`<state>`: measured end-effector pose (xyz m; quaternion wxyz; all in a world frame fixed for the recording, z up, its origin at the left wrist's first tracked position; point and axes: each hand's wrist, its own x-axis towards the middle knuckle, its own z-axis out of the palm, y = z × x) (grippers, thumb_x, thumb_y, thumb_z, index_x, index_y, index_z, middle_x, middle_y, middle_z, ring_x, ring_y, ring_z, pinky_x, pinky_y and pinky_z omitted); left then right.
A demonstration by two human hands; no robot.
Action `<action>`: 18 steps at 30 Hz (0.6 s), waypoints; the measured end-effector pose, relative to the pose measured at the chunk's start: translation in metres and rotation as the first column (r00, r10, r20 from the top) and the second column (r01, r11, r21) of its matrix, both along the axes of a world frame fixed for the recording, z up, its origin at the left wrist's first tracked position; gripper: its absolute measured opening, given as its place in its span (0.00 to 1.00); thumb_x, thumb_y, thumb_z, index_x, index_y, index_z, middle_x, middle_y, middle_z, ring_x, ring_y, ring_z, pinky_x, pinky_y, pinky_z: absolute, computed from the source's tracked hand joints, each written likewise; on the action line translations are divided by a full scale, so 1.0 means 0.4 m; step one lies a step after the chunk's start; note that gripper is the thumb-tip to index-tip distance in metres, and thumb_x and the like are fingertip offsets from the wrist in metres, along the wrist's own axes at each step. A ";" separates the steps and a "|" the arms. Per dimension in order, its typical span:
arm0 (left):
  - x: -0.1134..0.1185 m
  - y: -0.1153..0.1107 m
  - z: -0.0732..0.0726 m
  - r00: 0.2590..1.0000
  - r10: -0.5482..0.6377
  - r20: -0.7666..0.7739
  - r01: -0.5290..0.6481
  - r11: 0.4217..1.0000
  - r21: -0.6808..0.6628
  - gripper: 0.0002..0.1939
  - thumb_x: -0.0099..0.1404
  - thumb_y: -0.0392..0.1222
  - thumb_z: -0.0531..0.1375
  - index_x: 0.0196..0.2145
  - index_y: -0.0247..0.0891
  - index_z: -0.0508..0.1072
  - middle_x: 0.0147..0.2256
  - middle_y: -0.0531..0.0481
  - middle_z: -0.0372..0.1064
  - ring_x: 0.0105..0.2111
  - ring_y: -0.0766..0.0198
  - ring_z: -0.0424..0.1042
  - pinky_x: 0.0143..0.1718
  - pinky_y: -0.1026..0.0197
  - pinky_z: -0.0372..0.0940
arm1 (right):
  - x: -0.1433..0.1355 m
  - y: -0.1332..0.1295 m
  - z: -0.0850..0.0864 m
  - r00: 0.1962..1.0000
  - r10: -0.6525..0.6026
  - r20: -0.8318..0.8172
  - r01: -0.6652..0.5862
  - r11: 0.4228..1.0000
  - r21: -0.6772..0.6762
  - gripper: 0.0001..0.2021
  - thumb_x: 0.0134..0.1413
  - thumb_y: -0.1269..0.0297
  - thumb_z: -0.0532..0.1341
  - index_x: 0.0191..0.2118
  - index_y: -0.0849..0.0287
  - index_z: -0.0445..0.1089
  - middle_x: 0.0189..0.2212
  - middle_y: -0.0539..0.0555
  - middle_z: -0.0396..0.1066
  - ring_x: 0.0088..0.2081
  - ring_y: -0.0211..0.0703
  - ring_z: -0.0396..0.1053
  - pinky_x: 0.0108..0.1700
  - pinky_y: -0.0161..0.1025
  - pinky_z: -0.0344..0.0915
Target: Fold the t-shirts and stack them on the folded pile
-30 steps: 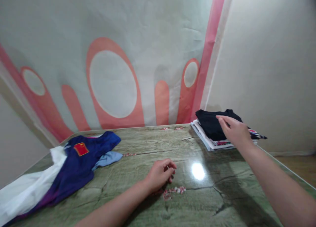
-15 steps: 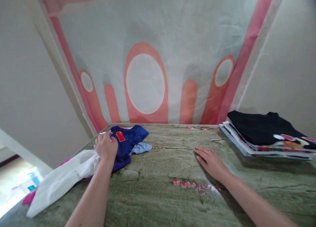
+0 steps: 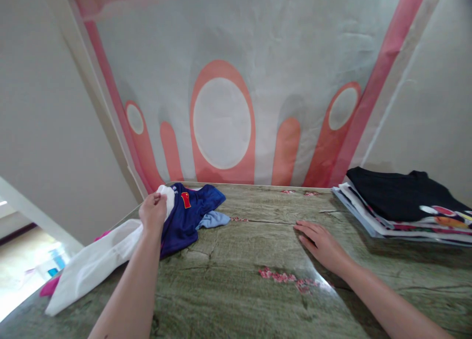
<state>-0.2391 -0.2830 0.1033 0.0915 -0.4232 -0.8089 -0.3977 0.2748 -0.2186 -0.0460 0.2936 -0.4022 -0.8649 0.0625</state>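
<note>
My left hand (image 3: 153, 212) is closed on a bunched part of a white garment (image 3: 99, 260), whose long end trails toward the table's left edge. Under and beside it lies a crumpled dark blue shirt (image 3: 180, 231) with a red patch. A light blue piece of cloth (image 3: 214, 220) pokes out from beneath the shirt, and bright pink cloth (image 3: 50, 286) shows below the white garment. My right hand (image 3: 322, 245) rests flat on the table with its fingers stretched out, holding nothing.
The wood-patterned table top (image 3: 228, 290) has pink flower prints. A stack of folded clothes with a black T-shirt (image 3: 398, 194) on top sits at the right. A wall with a pink and grey printed covering (image 3: 313, 44) rises behind the table's far edge.
My left hand has lifted a pinched bit of the white garment, so more of it shows above the blue shirt. My right hand stays on the table. The view has shifted slightly.
</note>
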 end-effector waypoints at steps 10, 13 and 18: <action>0.574 -0.049 -0.138 0.519 -0.837 -0.175 0.757 0.545 -0.360 0.07 0.68 0.40 0.52 0.35 0.40 0.70 0.36 0.45 0.70 0.40 0.56 0.68 0.45 0.55 0.59 | -0.001 0.001 0.003 1.000 0.010 -0.013 -0.010 1.000 -0.007 0.17 0.62 0.58 0.53 0.53 0.50 0.70 0.54 0.57 0.69 0.54 0.54 0.66 0.55 0.56 0.62; 0.678 -0.117 -0.181 0.233 -0.967 -0.101 0.815 0.251 -0.522 0.07 0.65 0.36 0.54 0.39 0.39 0.69 0.39 0.43 0.70 0.42 0.55 0.67 0.46 0.54 0.60 | -0.005 -0.003 0.010 1.000 -0.002 -0.030 0.002 1.000 -0.018 0.17 0.63 0.58 0.53 0.53 0.51 0.71 0.55 0.57 0.68 0.55 0.53 0.65 0.57 0.55 0.60; 0.699 -0.164 -0.088 0.049 -0.998 -0.036 0.906 0.059 -0.419 0.10 0.65 0.36 0.53 0.41 0.41 0.71 0.40 0.45 0.72 0.40 0.58 0.70 0.43 0.59 0.63 | -0.051 -0.054 0.072 0.992 0.052 -0.114 -0.071 0.983 -0.169 0.17 0.66 0.55 0.49 0.45 0.53 0.74 0.46 0.55 0.74 0.49 0.50 0.69 0.54 0.49 0.62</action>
